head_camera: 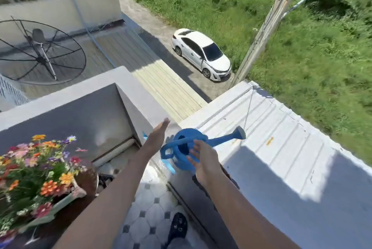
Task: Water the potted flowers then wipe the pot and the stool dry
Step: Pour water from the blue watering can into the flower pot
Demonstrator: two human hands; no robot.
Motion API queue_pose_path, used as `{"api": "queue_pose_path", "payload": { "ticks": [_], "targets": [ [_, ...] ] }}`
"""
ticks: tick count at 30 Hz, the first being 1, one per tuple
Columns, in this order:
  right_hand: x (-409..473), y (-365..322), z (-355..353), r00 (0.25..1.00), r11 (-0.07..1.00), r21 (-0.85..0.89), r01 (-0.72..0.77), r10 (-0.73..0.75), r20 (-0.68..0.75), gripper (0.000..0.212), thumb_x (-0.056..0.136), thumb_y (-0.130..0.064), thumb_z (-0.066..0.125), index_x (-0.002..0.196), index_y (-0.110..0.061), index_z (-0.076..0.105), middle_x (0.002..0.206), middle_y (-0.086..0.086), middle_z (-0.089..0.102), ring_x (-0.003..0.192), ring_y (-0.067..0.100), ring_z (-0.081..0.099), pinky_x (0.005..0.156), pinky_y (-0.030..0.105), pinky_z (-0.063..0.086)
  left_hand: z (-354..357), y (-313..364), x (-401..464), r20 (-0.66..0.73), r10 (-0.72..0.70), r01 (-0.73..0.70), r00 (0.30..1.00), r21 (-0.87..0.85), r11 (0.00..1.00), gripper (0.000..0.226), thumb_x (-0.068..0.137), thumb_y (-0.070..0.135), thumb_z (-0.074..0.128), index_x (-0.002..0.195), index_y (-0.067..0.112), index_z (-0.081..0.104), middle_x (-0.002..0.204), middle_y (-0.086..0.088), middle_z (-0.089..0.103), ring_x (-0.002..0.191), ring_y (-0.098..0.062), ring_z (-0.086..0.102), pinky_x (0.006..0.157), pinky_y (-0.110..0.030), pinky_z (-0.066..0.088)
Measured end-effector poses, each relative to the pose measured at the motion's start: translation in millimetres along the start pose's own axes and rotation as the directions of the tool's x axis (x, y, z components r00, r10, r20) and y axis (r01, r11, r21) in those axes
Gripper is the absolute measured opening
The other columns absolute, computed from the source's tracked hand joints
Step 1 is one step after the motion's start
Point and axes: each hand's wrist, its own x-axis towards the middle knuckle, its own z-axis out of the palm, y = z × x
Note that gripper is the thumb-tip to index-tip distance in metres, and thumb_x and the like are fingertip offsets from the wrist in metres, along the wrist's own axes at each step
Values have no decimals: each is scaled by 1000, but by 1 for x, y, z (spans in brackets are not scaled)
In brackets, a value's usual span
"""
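Holding blue watering can point(186, 149) (contents unseen), right hand point(203, 165) seemingly gripping.

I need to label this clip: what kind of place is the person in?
Probably an upper-floor balcony of a house: a low parapet wall, roofs just beyond it, and a parked car far below.

Bright sun over a grey concrete parapet point(128, 95), diamond-patterned tiled floor point(149, 212), white corrugated metal roof point(271, 148), grassy field point(312, 57) beyond
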Motion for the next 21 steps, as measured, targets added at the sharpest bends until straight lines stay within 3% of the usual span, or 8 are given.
{"api": "queue_pose_path", "payload": {
  "ticks": [2,4,6,8,12,15,17,21],
  "targets": [
    [10,4,-2,999,996,84,-35,38,-28,7,95,-15,62,100,-12,65,107,7,64,110,23,62,84,35,53,6,-5,8,30,-79,81,996,-67,994,93,72,88,33,143,29,45,149,5,43,140,-16,35,112,-35,22],
    [15,5,-2,996,984,156,-86,83,27,12,94,-14,63,102,-7,67,106,10,68,112,25,64,87,34,53,6,-18,16,91,-142,155,986,-158,975,85,66,85,47,130,30,59,141,4,52,135,-17,42,116,-43,26],
    [19,-1,2,992,972,209,-111,95,85,13,93,-12,63,101,-4,69,101,12,70,109,27,66,90,35,55,6,-22,21,165,-167,198,972,-192,961,63,75,74,55,117,29,70,131,-3,63,126,-24,54,113,-48,34],
    [19,-9,9,991,976,188,-109,92,96,9,92,-10,65,97,-4,69,94,13,70,101,27,67,90,36,56,9,-18,16,217,-158,193,963,-153,969,51,90,61,48,115,24,71,124,-7,68,119,-28,60,108,-44,42],
    [21,-14,18,992,995,37,-96,93,80,12,89,-13,68,96,-3,69,89,12,68,87,25,67,86,33,56,16,-15,-3,191,-154,169,969,-67,983,56,98,58,30,109,22,71,106,-1,74,107,-20,64,94,-32,45],
    [17,-12,25,990,985,-169,-25,47,130,16,90,-18,67,98,-5,66,80,8,63,70,18,62,64,26,53,14,-15,-21,129,-117,122,985,-35,992,63,100,57,22,111,17,68,110,-2,71,108,-14,62,86,-24,42],
    [7,-11,33,978,938,-339,78,-6,210,14,90,-22,66,90,-10,60,72,4,54,62,15,53,61,27,46,6,-18,-33,34,-77,78,996,-29,997,66,98,61,22,109,14,67,111,-3,70,109,-16,61,93,-29,42],
    [-19,-10,52,921,741,-593,314,-86,379,21,88,-29,69,85,-12,57,73,4,53,68,18,54,69,31,45,-20,-21,-66,-201,-37,27,979,-54,998,69,89,74,26,114,18,56,107,1,63,106,-18,56,101,-41,42]
  ]
}}
